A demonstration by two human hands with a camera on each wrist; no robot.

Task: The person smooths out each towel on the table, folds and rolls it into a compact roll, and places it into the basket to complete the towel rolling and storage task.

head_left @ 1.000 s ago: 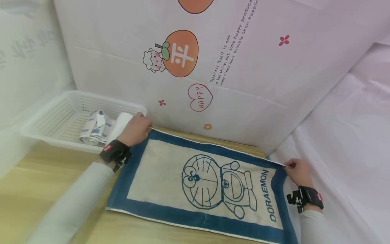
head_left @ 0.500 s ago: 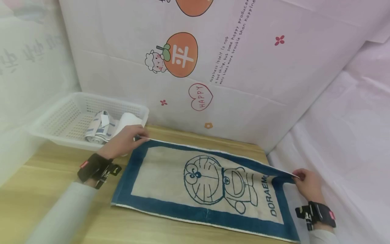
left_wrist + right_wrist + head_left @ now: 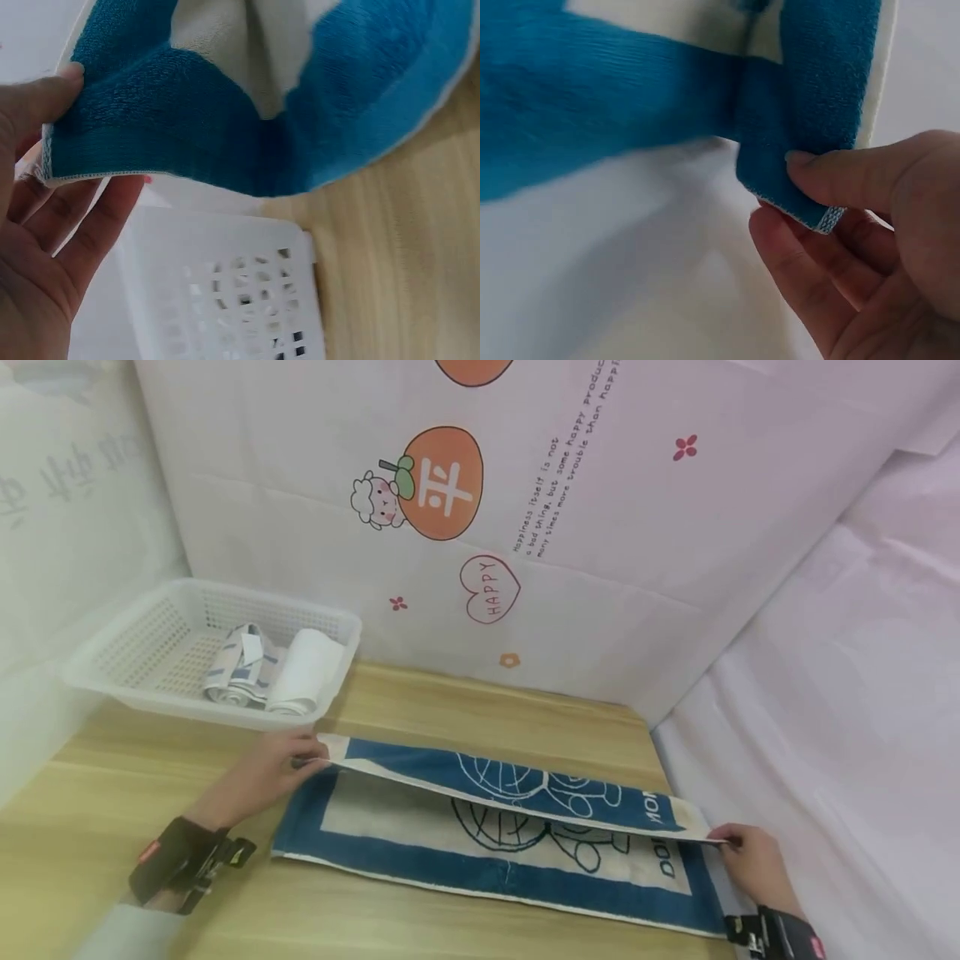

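A blue and cream towel [image 3: 420, 860] with a cartoon figure and lettering lies across the wooden table, its far half lifted and folded over toward the near side. The raised flap shows the reverse, with a white outline on blue. My left hand [image 3: 266, 772] pinches the flap's left corner; in the left wrist view the thumb presses on the blue border of the towel [image 3: 135, 127]. At the other end my right hand [image 3: 757, 864] pinches the right corner, and in the right wrist view thumb and fingers grip the towel's hemmed corner [image 3: 795, 172]. Part of the printed figure is hidden under the flap.
A white plastic basket [image 3: 202, 717] stands at the back left, holding a striped rolled towel [image 3: 243, 668] and a white rolled towel [image 3: 307, 668]. A printed white sheet [image 3: 600, 627] hangs behind the wooden table [image 3: 480, 702]. White cloth [image 3: 840, 735] borders the right side.
Both hands have drawn the towel's far edge toward the near side, so the flat towel is now partly folded over. The left hand has moved away from the basket, uncovering the white roll.
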